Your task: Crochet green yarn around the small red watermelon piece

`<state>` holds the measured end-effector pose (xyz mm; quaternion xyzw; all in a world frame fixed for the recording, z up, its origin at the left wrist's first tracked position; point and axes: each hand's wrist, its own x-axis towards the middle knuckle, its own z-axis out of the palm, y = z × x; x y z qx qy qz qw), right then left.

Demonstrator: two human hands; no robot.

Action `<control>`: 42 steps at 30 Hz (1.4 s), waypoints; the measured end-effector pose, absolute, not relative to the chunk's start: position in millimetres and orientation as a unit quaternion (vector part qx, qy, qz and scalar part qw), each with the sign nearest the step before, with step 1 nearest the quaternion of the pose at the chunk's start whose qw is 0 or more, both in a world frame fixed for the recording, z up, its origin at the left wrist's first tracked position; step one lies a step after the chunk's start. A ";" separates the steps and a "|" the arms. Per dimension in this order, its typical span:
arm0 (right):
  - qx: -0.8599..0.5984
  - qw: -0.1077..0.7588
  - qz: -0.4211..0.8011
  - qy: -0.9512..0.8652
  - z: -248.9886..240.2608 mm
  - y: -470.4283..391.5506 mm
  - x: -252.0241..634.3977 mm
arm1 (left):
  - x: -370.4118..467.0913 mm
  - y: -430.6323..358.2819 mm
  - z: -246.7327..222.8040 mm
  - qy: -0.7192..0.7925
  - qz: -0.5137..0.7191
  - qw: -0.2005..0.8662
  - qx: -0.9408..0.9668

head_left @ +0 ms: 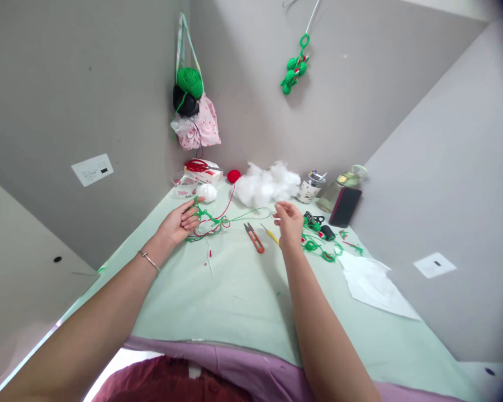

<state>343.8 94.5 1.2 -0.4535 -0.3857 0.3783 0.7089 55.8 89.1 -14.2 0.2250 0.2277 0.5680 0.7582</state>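
Observation:
My left hand (181, 222) is raised over the left of the table, fingers curled around a piece of green crochet work (203, 213). Green, red and white strands dangle from that piece in a loose tangle. A thin green yarn strand (248, 214) stretches across to my right hand (289, 222), whose thumb and fingertips are pinched on its far end. Whether a needle is in that pinch is too small to tell. Below, between the hands, lie orange-handled thread snips (255, 239) and a crochet hook with a yellow handle (272, 237).
White stuffing (266, 184) is heaped at the back, beside a red yarn ball (233, 176) and a white yarn ball (207, 193). Right of my right hand are green crochet pieces (312, 245), a phone (346, 206), a bottle (333, 190) and white paper (371, 282).

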 end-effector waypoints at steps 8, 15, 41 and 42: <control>-0.448 0.571 0.408 -0.553 -5.5 69.8 282.8 | 71.2 78.6 -11.6 0.230 0.483 0.797 0.279; -0.411 0.455 0.486 -0.623 -4.1 52.2 266.6 | 73.5 73.0 -11.7 0.230 0.451 0.799 0.324; -0.455 0.484 0.442 -0.603 -6.1 58.2 267.7 | 78.9 66.2 -6.7 0.249 0.448 0.762 0.396; -0.446 0.492 0.449 -0.598 -5.3 57.7 266.8 | 80.1 66.2 -7.6 0.251 0.445 0.760 0.402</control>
